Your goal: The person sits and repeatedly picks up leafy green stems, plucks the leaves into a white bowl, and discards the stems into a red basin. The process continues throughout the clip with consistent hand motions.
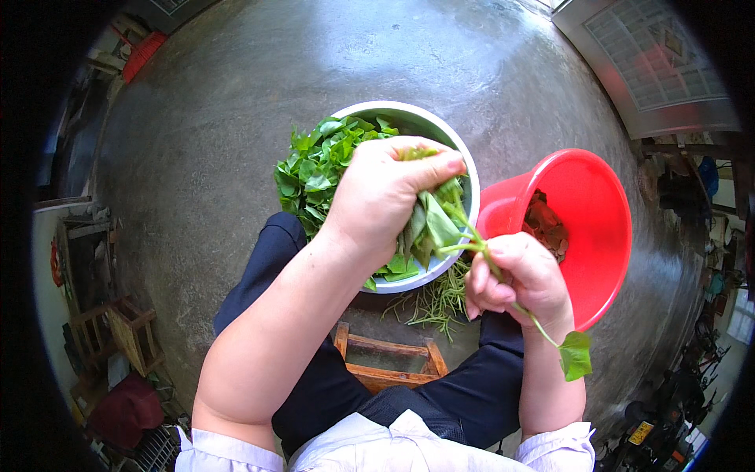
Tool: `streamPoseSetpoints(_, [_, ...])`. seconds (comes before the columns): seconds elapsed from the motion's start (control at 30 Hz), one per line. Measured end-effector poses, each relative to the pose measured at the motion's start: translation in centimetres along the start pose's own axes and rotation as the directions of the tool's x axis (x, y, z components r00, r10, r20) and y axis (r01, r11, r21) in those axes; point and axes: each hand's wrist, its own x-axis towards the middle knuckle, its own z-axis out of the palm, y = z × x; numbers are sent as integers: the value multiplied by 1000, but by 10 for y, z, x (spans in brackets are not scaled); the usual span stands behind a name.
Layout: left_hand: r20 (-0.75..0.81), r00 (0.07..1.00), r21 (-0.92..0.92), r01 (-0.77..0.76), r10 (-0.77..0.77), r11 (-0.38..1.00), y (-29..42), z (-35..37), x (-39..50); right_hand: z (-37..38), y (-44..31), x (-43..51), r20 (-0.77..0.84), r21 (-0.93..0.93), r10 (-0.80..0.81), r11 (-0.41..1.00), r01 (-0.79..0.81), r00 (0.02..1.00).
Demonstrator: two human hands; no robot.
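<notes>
My left hand (392,189) is closed on a bunch of green leaves (433,221) over a round white-rimmed basin (469,171). Between the fingers of my right hand (519,280) is a green leafy stem (492,265), whose upper end meets the bunch. One leaf (574,356) hangs from its lower end beside my right wrist. Loose green leaves (318,171) are heaped at the basin's left side, and a few lie inside near its lower rim. Thin green stalks (439,301) lie on the floor below the basin.
A red bucket (598,212) lies tilted at the right, with brownish matter (542,224) inside. A wooden stool (389,374) shows between my knees. A red broom (143,56) is at the upper left, wooden furniture (133,336) at the lower left, and a door panel (655,59) at the upper right.
</notes>
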Motion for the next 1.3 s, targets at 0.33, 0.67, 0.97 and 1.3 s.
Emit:
streamPoseSetpoints(0.33, [252,911,428,198,-327,882,6,-4,0,-10,2,-4,139,267,-139,959,98,980])
streamPoseSetpoints(0.67, [328,849,285,329,-414,900,1,8,-3,-10,-5,-7,12,145,-138,980,135,990])
streamPoseSetpoints(0.97, [8,985,-86,174,-174,981,-23,16,5,-7,-2,0,-138,52,-169,983,177,976])
streamPoseSetpoints(1.3, [-103,991,-109,74,-85,991,-3,-10,16,-12,-9,-9,-378,-396,-368,894,211,849])
